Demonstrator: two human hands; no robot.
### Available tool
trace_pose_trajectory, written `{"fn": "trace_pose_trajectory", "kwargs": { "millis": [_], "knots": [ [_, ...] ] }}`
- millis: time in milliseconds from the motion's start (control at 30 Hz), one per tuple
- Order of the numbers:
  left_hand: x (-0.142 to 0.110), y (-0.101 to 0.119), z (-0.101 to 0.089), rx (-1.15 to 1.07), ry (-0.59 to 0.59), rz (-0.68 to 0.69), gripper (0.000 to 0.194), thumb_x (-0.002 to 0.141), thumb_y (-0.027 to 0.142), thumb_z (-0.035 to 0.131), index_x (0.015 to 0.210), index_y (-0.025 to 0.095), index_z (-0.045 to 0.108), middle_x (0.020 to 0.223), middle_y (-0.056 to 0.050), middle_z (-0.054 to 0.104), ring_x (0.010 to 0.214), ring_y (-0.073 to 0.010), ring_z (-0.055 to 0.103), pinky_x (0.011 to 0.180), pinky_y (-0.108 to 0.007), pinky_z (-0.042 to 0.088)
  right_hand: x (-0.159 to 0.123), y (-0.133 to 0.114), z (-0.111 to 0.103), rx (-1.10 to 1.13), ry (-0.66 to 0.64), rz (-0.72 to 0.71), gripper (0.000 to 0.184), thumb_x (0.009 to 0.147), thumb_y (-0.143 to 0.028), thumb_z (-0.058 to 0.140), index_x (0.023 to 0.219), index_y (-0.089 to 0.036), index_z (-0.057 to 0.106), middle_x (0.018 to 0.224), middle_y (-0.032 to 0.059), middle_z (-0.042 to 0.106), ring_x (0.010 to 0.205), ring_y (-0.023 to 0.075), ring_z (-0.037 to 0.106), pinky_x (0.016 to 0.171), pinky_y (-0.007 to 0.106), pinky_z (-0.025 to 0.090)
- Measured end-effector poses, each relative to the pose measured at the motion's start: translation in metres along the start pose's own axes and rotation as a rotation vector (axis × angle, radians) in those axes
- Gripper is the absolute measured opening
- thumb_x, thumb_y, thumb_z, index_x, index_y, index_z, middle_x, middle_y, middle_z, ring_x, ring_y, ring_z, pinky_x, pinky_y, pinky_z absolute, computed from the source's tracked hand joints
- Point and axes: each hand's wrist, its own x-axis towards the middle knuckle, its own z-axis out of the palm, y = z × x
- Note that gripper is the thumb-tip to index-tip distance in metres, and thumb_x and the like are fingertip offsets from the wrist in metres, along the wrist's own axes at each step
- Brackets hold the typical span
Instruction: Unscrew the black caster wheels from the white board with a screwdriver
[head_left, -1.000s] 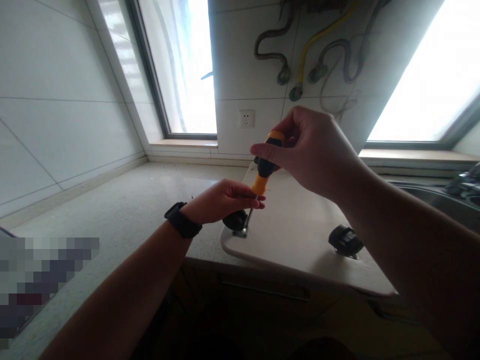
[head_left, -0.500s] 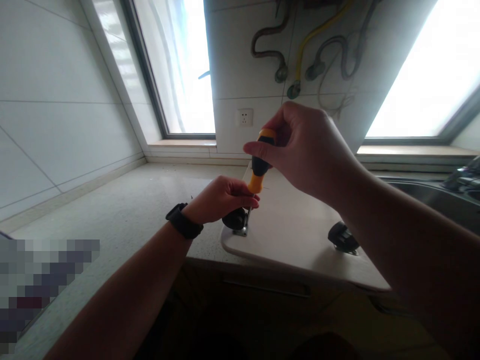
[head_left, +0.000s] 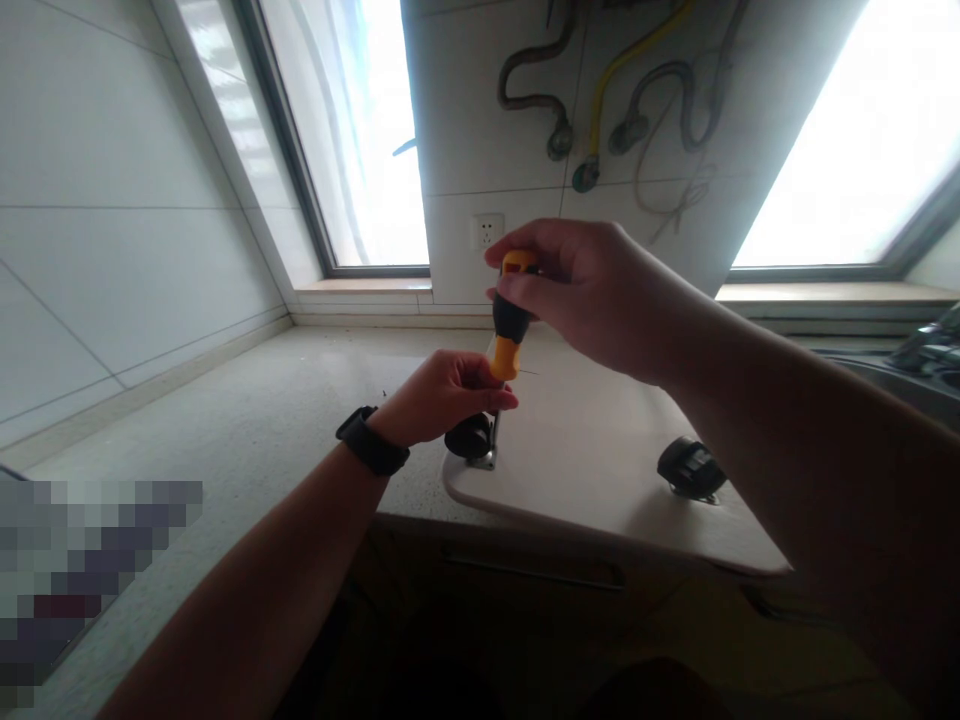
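"Where was the screwdriver (head_left: 510,315)?"

"Near the middle of the view, handle up, over the pale board (head_left: 592,430). Take it as the centre of the dial, with the wearer at six"

"And the hands?"

"The right hand (head_left: 581,285), at two to three o'clock, had its thumb and fingers closed round the upper part of the yellow-and-black handle. The left hand (head_left: 446,400), at seven to eight, pinched the thin shaft just under the handle between thumb and fingertips. Its wrist wore a black watch (head_left: 371,441)"

"What did the shaft point to?"

"Down to a metal plate (head_left: 486,461) near the board's rounded corner, beside a black wheel-like piece (head_left: 469,438) at seven. Whether the tip was seated, I couldn't tell"

"Anything else about?"

"A second black piece (head_left: 688,468) on the board at four, the sink (head_left: 877,378) at three, a wall socket (head_left: 487,232) at eleven, and pipes (head_left: 592,110) on the tiled wall at one"
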Motion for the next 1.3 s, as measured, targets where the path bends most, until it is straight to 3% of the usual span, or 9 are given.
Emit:
{"fn": "trace_pose_trajectory", "kwargs": {
  "millis": [100,233,467,567,633,700,900,1100,1300],
  "knots": [
    [0.0,-0.002,0.0,0.002,-0.002,0.015,0.025,0.08,0.033,0.08,0.087,0.012,0.068,0.078,-0.002,0.068,0.067,-0.0099,0.058,0.066,-0.027,0.048,0.0,-0.001,0.002,-0.059,0.042,-0.01,0.032,0.082,-0.045,0.075,0.106,-0.023,0.075,0.096,0.0053,0.072,0.09,0.0241,0.067,0.077,0.042,0.059],
    [0.0,-0.003,0.0,0.0,-0.009,0.023,0.025,0.08,0.034,0.08,0.085,0.013,0.066,0.077,-0.001,0.066,0.065,-0.0092,0.055,0.064,-0.027,0.046,-0.001,0.001,0.007,-0.093,0.107,-0.005,0.042,0.073,-0.039,0.085,0.111,-0.026,0.075,0.099,0.0047,0.072,0.089,0.0236,0.066,0.075,0.04,0.059],
    [0.002,-0.004,-0.001,-0.01,0.03,0.02,0.027,0.078,0.034,0.083,0.085,0.014,0.066,0.074,0.001,0.064,0.063,-0.008,0.055,0.061,-0.025,0.045,-0.002,0.005,0.008,0.16,0.074,0.072,0.036,0.079,-0.019,0.077,0.114,-0.02,0.071,0.105,0.0049,0.071,0.09,0.0192,0.07,0.08,0.034,0.063],
    [0.0,-0.001,-0.006,-0.083,-0.095,0.014,0.03,0.082,0.03,0.081,0.105,0.015,0.071,0.101,-0.006,0.075,0.085,-0.0134,0.069,0.081,-0.03,0.054,-0.004,0.005,0.007,0.241,0.048,0.066,0.035,0.08,-0.016,0.074,0.115,-0.02,0.07,0.112,0.0039,0.071,0.096,0.0182,0.07,0.087,0.032,0.063],
    [-0.002,0.001,-0.01,-0.186,-0.211,-0.001,0.034,0.087,0.027,0.075,0.119,0.016,0.07,0.121,-0.011,0.073,0.104,-0.0186,0.071,0.096,-0.037,0.054,-0.005,0.004,0.007,0.281,0.048,0.071,0.034,0.079,-0.014,0.074,0.113,-0.02,0.07,0.108,0.0024,0.072,0.094,0.0175,0.071,0.085,0.032,0.063],
    [-0.003,0.002,-0.012,-0.25,-0.264,-0.017,0.031,0.091,0.024,0.071,0.12,0.015,0.071,0.121,-0.012,0.074,0.109,-0.0209,0.071,0.102,-0.04,0.052,-0.007,0.003,0.008,0.292,0.053,0.063,0.033,0.079,-0.016,0.074,0.112,-0.02,0.07,0.102,0.0012,0.071,0.091,0.0175,0.071,0.082,0.032,0.064],
    [-0.003,0.008,-0.005,-0.206,-0.189,-0.017,0.013,0.089,0.017,0.071,0.1,0.012,0.078,0.096,-0.009,0.08,0.091,-0.0169,0.075,0.092,-0.034,0.058,-0.012,0.003,0.012,0.219,0.129,0.066,0.038,0.073,-0.034,0.084,0.108,-0.024,0.071,0.096,0.0012,0.069,0.081,0.0177,0.068,0.071,0.034,0.063],
    [-0.002,0.007,-0.002,-0.254,-0.124,-0.056,0.012,0.083,0.016,0.077,0.094,0.012,0.078,0.09,-0.008,0.08,0.084,-0.0155,0.075,0.088,-0.032,0.06,-0.014,0.007,0.014,0.344,0.131,0.125,0.043,0.075,-0.023,0.081,0.114,-0.022,0.063,0.093,0.0015,0.071,0.084,0.0193,0.071,0.076,0.037,0.064],
    [0.0,0.002,0.0,-0.232,-0.045,-0.06,0.016,0.077,0.019,0.082,0.091,0.012,0.078,0.086,-0.007,0.079,0.079,-0.0148,0.074,0.084,-0.031,0.059,-0.014,0.013,0.016,0.335,0.075,0.091,0.028,0.086,-0.027,0.069,0.114,-0.022,0.062,0.098,0.0023,0.071,0.089,0.0179,0.07,0.08,0.036,0.062]
  ]
}}
